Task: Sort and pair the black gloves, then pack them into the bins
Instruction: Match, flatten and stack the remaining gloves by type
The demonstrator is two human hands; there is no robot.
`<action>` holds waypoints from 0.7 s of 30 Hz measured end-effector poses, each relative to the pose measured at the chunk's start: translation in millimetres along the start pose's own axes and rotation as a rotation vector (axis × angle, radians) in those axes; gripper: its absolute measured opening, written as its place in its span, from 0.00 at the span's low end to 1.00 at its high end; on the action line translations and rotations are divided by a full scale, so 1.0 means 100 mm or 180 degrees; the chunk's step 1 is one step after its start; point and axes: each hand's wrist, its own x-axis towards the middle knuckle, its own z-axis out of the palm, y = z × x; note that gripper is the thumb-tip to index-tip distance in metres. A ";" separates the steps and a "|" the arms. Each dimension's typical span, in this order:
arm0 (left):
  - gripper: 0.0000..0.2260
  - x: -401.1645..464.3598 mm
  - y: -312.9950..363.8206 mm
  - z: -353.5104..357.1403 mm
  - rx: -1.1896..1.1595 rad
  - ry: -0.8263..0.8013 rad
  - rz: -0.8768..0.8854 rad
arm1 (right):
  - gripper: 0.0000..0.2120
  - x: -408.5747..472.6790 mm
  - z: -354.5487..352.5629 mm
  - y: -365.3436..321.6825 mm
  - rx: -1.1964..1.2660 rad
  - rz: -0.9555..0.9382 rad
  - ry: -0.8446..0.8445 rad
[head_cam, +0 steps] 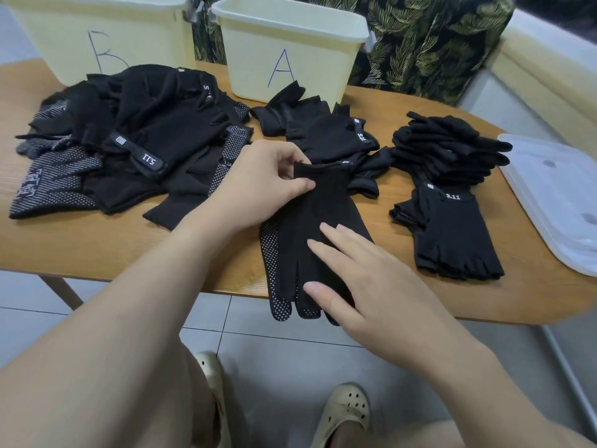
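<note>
The left hand (258, 185) pinches the cuff of a dotted glove pair (310, 240) between thumb and fingers (290, 174), while the right hand (365, 282) lies flat on its finger end, straight and grasping nothing. The pair lies at the near edge of the table (97, 247), fingertips hanging over. It looks limp and light (the grip dots should resist sliding), so cuff and middle seem the best holds. Unsorted gloves (129, 150) heap far left; bin A (290, 53) stands beyond.
</note>
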 end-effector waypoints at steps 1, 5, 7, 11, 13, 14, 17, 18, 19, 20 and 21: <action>0.09 0.00 0.00 0.00 -0.0033 0.0098 0.0030 | 0.37 -0.03 0.00 -0.02 -0.0009 0.0026 -0.0022; 0.05 0.01 0.03 0.00 -0.0226 0.0426 0.0096 | 0.35 -0.01 0.03 0.03 0.0065 0.0102 0.0089; 0.05 0.02 0.05 0.00 -0.0320 0.0519 0.0122 | 0.34 0.02 0.04 0.06 0.0074 0.0107 0.0129; 0.05 -0.01 0.07 -0.02 -0.0378 0.0483 0.0241 | 0.34 0.07 0.05 0.09 0.0142 0.0066 0.0147; 0.05 -0.06 0.09 -0.04 -0.0396 0.0398 0.0353 | 0.35 0.09 0.05 0.10 0.0197 0.0042 0.0135; 0.06 -0.10 0.11 -0.05 -0.0437 0.0365 0.0398 | 0.35 0.09 0.04 0.11 0.0245 0.0019 0.0129; 0.06 -0.23 0.16 -0.09 -0.0566 0.0244 0.0471 | 0.27 0.05 -0.05 0.18 0.0597 -0.0006 0.0107; 0.05 -0.28 0.18 -0.10 -0.0585 0.0189 0.0497 | 0.25 0.03 -0.10 0.23 0.0756 0.0017 0.0155; 0.05 -0.33 0.20 -0.10 -0.0581 0.0145 0.0541 | 0.22 0.00 -0.15 0.28 0.0887 0.0023 0.0276; 0.05 -0.38 0.21 -0.11 -0.0557 0.0112 0.0597 | 0.20 -0.03 -0.20 0.34 0.0999 0.0022 0.0452; 0.05 -0.43 0.23 -0.11 -0.0514 0.0083 0.0657 | 0.17 -0.06 -0.25 0.39 0.1104 0.0048 0.0627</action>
